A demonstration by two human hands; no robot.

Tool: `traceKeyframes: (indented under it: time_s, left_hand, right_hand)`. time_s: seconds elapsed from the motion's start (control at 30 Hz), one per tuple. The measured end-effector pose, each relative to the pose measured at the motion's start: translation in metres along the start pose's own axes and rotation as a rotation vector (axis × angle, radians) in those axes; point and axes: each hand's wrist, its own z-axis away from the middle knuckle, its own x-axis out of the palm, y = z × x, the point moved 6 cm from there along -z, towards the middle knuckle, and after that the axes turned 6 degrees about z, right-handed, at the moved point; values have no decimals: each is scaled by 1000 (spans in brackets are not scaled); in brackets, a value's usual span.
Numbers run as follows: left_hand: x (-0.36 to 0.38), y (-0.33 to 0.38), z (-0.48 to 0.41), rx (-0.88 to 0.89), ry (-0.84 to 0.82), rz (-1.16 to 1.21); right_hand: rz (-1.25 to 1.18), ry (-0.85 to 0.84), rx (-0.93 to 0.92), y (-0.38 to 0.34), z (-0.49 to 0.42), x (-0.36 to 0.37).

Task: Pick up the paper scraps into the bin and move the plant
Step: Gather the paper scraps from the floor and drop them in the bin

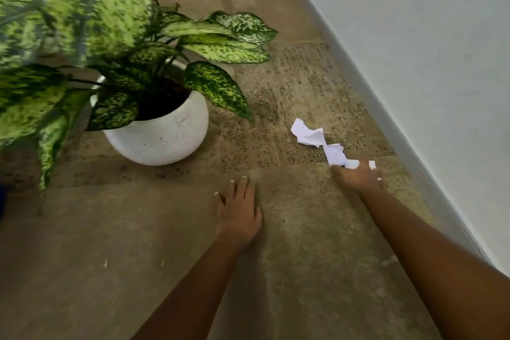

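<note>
White paper scraps [308, 134] lie in a short line on the stone floor near the wall, a second scrap [335, 154] just behind the first. My right hand [358, 175] is blurred and reaches onto the nearest scraps, its fingers over them; whether it grips one is unclear. My left hand [240, 210] hovers flat over the floor with its fingers apart, holding nothing. A plant with speckled green leaves [218, 83] stands in a round white pot [162, 135] to the left of the scraps. No bin is in view.
A pale wall [414, 50] with a grey skirting runs diagonally down the right side. The floor [138, 229] is brown speckled stone tile. Large leaves overhang the upper left.
</note>
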Motion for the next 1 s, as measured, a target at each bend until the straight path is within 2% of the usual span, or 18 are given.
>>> traceKeyframes:
  time_s: [0.1,0.17,0.23,0.37,0.53,0.7,0.83,1.0]
  left_hand:
    - [6,3,-3,-29,59,-9]
    - [8,3,-3,-37,97,-8]
    - [9,2,-4,-33,112,4]
    - [7,2,-8,-20,133,3]
    - [1,9,-16,20,127,3]
    - [-7,27,-36,98,112,-3]
    - [-13,46,-63,131,122,127]
    - [-13,69,-89,145,151,150]
  right_hand:
    - [-25,-32,73,-12,-9,3]
    - [5,-58,25,-18,-16,7]
    - [-2,-17,-63,-22,-20,9]
    - [32,166,-277,-33,-16,3]
    - [-179,187,-451,-37,13,3]
    - [-102,323,-638,-18,39,16]
    - [-189,372,-600,-6,36,21]
    - [-168,416,-622,-3,34,29]
